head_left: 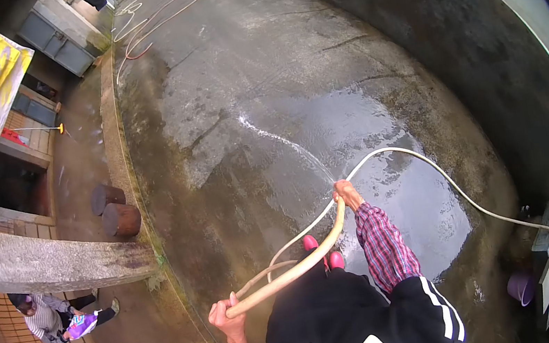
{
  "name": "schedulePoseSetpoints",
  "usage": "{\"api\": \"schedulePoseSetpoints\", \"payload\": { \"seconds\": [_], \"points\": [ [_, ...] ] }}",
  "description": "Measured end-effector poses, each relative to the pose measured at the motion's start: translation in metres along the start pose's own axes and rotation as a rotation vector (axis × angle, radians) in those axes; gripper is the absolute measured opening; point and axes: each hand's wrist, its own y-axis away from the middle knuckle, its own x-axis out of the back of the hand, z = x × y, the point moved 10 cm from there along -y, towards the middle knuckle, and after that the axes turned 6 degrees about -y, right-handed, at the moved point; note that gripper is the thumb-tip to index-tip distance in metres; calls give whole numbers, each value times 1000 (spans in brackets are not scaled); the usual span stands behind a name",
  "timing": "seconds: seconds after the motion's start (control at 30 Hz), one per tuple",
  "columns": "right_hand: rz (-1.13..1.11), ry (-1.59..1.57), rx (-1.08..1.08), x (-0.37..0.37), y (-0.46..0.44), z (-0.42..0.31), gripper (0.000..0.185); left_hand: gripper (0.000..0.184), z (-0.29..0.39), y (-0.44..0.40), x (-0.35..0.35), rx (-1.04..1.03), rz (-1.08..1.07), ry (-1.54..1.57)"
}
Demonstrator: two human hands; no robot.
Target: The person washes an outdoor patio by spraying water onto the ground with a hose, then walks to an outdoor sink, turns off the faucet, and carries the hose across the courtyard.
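The left hand [229,320], lower centre, and right hand [348,193], mid-frame, grip a hose [303,266] spouting water [293,146] up-left.

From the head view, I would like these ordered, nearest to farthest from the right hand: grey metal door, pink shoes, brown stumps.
1. Pink shoes: below the right hand.
2. Brown stumps: out to the left.
3. Grey metal door: upper left, farthest away.

Right hand [348,193] grips hose [302,268] near its spraying end, left hand [228,320] holds it farther back; water stream [284,140] lands on wet concrete floor [222,200], pink shoes [336,260] below.
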Motion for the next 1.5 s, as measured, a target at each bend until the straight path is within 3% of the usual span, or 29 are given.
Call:
{"api": "schedulePoseSetpoints", "payload": {
  "seconds": [0.1,0.17,0.33,0.4,0.43,0.5,0.53,0.57,0.63,0.67,0.77,0.8,0.83,0.9,0.93,1.03,1.1,1.23,1.3,1.43,1.5],
  "points": [
    [119,-22,140,-36,11,-61,12,25,-10,-16,-7,38,13,2],
    [108,-9,113,-56,6,-81,9,24,-22,-23,-9,80,18,-2],
    [-155,8,147,-97,-52,-82,14,23,-43,-38,-19,131,46,19],
    [-333,540,324,-126,-80,-72,14,23,-55,-32,-12,192,76,4],
    [-353,551,325,-140,-88,-69,14,23,-58,-30,-9,206,93,-4],
    [-286,1055,537,-175,-91,-71,13,23,-63,-21,-1,273,133,-64],
    [-332,1436,904,-213,-73,-74,15,23,-66,-17,2,307,154,-74],
    [-359,654,289,-181,-134,-29,15,23,-66,-14,5,316,165,-79],
    [-381,1033,519,-240,-92,-51,23,23,-71,-7,13,391,193,-102],
    [-439,689,442,-225,-147,-6,21,22,-69,-8,17,402,202,-127],
    [-565,709,408,-279,-128,-7,19,22,-69,-10,22,461,224,-155],
    [-579,978,458,-300,-112,-17,15,22,-68,-12,22,465,219,-162],
    [-582,977,455,-300,-126,-4,15,23,-69,-11,22,497,221,-183],
    [-638,599,419,-311,-155,10,10,23,-71,-18,18,525,225,-210],
    [-324,292,-111,-324,-104,-27,11,23,-71,-22,16,527,236,-226],
    [-275,268,-251,-345,-124,-32,9,24,-66,-32,0,544,274,-261],
    [-272,129,-276,-359,-146,-40,10,24,-60,-42,-16,555,297,-271],
    [-164,161,-227,-364,-217,-79,9,22,-33,-73,-64,579,349,-342],
    [-197,195,-230,-349,-255,-101,11,22,-22,-92,-89,661,291,-332],
    [-33,228,-101,-292,-311,-168,17,22,-6,-140,-145,640,209,-289],
    [-92,169,-140,-274,-338,-187,15,22,3,-164,-169,666,174,-278]
  ]
}}
